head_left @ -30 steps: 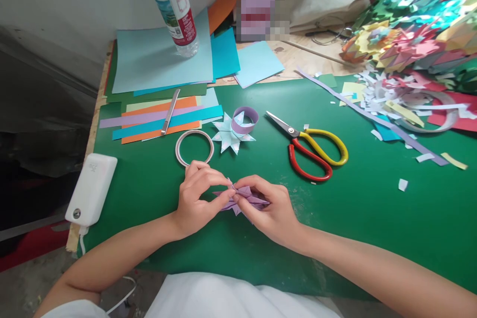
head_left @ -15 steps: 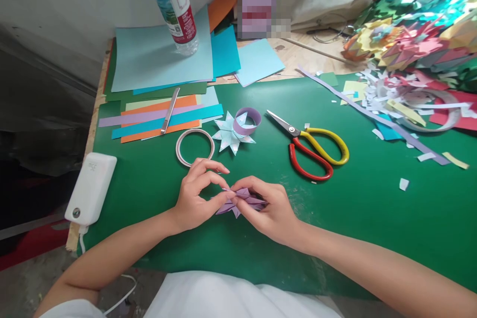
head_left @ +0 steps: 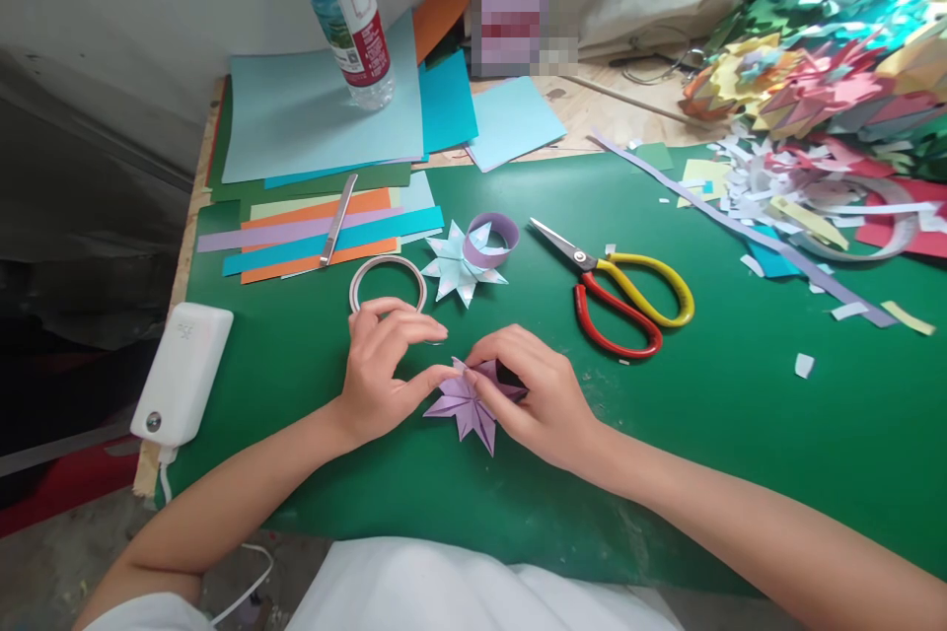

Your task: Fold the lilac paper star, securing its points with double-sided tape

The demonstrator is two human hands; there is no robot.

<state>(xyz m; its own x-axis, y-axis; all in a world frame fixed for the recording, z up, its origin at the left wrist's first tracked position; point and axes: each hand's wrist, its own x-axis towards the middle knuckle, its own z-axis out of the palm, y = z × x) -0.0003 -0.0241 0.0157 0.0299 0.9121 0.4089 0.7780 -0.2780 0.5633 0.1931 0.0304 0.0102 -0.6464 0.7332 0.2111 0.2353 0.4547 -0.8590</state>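
Observation:
A purple folded paper star (head_left: 468,406) with several points faces up near the table's front. My right hand (head_left: 537,404) pinches it between thumb and fingers at its upper right, covering that side. My left hand (head_left: 385,375) is beside it on the left; the thumb reaches to the star's upper point while the fingers stay apart from the thumb. Just beyond lies a light blue paper star (head_left: 457,271) with a purple paper ring (head_left: 489,242) resting on its right part. A roll of tape (head_left: 359,286) lies behind my left fingers, partly hidden by them.
Scissors (head_left: 584,261) with red and yellow handles lie right of the stars. Tweezers (head_left: 338,222) rest across coloured paper strips (head_left: 296,242). A water bottle (head_left: 351,30) stands on paper sheets (head_left: 273,108). A white power bank (head_left: 183,370) sits left; paper scraps (head_left: 776,187) lie right.
The purple star has tilted from nearly edge-on to showing its face. My left fingers have come away from the thumb, and my right hand still pinches the star.

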